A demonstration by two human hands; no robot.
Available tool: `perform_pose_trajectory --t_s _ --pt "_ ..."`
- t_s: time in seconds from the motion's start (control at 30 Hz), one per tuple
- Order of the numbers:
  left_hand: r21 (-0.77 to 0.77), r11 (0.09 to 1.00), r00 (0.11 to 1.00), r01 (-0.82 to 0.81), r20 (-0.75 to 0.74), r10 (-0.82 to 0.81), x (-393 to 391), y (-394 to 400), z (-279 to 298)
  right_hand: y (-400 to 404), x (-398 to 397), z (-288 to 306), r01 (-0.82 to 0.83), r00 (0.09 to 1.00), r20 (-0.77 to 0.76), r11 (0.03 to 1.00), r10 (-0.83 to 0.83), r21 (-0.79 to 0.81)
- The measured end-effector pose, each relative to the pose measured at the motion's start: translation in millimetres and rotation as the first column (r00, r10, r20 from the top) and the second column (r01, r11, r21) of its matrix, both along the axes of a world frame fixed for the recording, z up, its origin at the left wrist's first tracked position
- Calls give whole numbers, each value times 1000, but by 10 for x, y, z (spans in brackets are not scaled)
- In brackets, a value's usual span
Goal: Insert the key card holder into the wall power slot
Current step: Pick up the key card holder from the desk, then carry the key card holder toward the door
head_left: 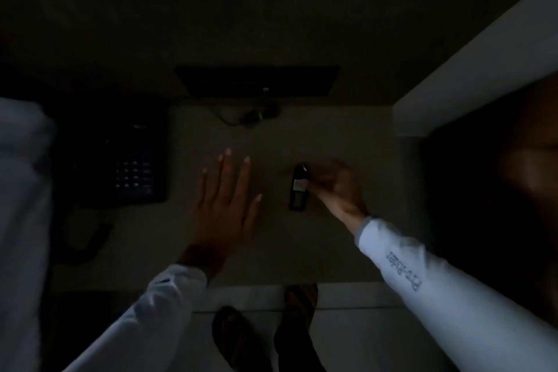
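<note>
The room is very dark. A small dark key card holder [299, 190] with a pale patch near its middle lies lengthwise on a pale table top [271, 251]. My right hand [335, 187] is curled at its right side, fingertips on its upper half. Whether the holder is lifted off the table I cannot tell. My left hand [225, 199] lies flat and open on the table to the left, fingers spread, holding nothing. No wall power slot can be made out in the dark.
A dark desk telephone [120, 166] with a keypad sits at the table's left. A dark flat screen [256, 81] stands at the back with a cable and plug [256, 116] below it. A pale wall edge [471, 69] rises at right. My sandalled feet [265, 332] show below the table.
</note>
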State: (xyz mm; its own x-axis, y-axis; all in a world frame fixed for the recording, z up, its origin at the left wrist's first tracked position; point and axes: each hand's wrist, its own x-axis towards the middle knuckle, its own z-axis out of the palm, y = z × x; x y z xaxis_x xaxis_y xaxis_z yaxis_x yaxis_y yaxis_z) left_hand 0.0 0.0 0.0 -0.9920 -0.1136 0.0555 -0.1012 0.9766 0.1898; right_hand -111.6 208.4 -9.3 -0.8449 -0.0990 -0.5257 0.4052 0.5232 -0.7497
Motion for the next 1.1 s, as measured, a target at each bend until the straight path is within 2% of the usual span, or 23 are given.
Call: perform_pose_trajectory --t_s 0.07,0.17,0.3,0.47,0.6,0.7,0.83,0.93,1.1 --pt "36 999 999 7 48 -8 -109 4 -211 -59 -83 -89 -72 992 -100 995 79 75" --pt "22 999 994 47 97 -49 -180 -42 -503 -150 -152 -211 -139 977 -140 980 159 142" --pt "-1 997 993 71 95 -71 -161 -81 -530 -164 -160 -240 -60 995 -73 998 61 11" --pt "-9 998 998 66 20 -65 -253 -72 15 -48 -105 137 -18 997 -71 996 12 -92" --pt "14 995 993 98 -73 -97 -383 -69 781 66 -134 870 -13 987 -159 999 5 -52" --pt "-2 990 968 138 -211 -136 -589 -42 1550 140 -190 1684 28 965 -261 999 -32 -17" --pt "-21 977 925 213 -319 -209 -885 70 2639 247 -229 2815 111 900 -419 993 -119 -44" --pt "-45 955 859 292 -427 -282 -1051 237 3580 393 -223 3828 171 832 -511 976 -217 -137" --pt "-92 898 696 431 -599 -396 -1226 771 5140 870 -65 5493 234 648 -664 927 -373 -293"
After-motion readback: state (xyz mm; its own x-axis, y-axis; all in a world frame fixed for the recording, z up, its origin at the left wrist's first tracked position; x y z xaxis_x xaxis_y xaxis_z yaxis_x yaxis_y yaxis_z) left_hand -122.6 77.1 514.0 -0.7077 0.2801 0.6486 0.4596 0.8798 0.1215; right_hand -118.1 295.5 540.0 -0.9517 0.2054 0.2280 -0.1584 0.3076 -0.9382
